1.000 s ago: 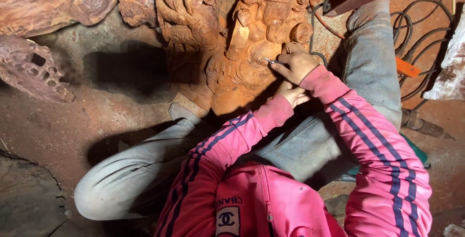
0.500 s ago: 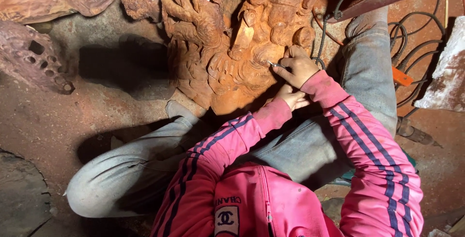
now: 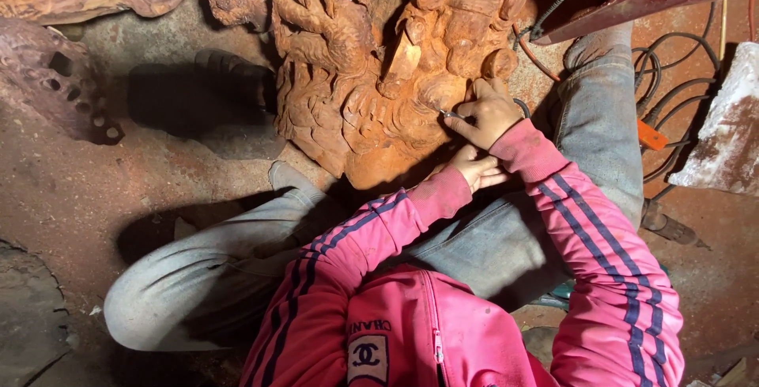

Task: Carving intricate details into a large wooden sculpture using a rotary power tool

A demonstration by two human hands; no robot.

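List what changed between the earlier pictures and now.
Little changed. The right hand keeps its small metal carving tool pressed to the reddish wood carving, shifting only slightly along its lower right edge. The left hand stays tucked just below it. Nothing was picked up or let go. The view itself drifted a little; the carving and the cables kept their places.

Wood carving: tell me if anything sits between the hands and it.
Nothing visible does. The right hand rests on the wood carving, pressing a thin metal tool into it. The left hand sits just below, at the carving's lower edge; whether it touches is unclear.
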